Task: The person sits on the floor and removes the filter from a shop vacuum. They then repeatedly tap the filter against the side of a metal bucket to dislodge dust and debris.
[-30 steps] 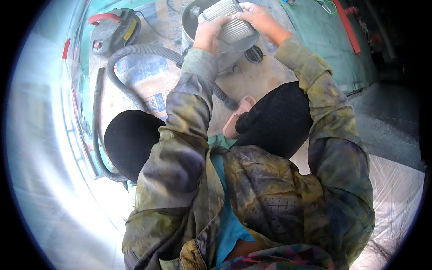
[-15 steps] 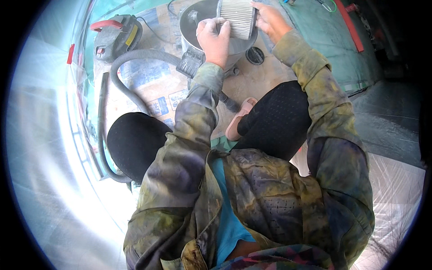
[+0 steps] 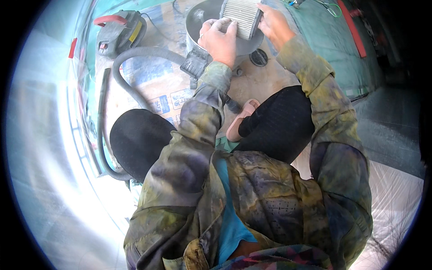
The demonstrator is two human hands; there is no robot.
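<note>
A pale pleated filter [image 3: 243, 13] is held tilted over the open grey drum [image 3: 197, 13] of a vacuum cleaner. My left hand [image 3: 218, 42], dusted white, has bent fingers closed at the filter's lower left. My right hand [image 3: 275, 26] grips its right edge with thumb and fingers. A grey hose connector [image 3: 193, 63] is at the drum's front, and a small black disc [image 3: 258, 57] lies to its right.
The motor head [image 3: 117, 36] with red handle sits at left, near a ribbed hose [image 3: 135, 54] and grey tube [image 3: 102, 103] on dusty cardboard [image 3: 157, 83]. My bent legs flank the foreground, with a pink slipper [image 3: 245, 112]. A red strip [image 3: 353, 29] lies at right.
Since a second ago the filter has turned to stand more lengthwise. My left hand has moved down along it, fingers more bent. Both hands sit slightly farther right in view.
</note>
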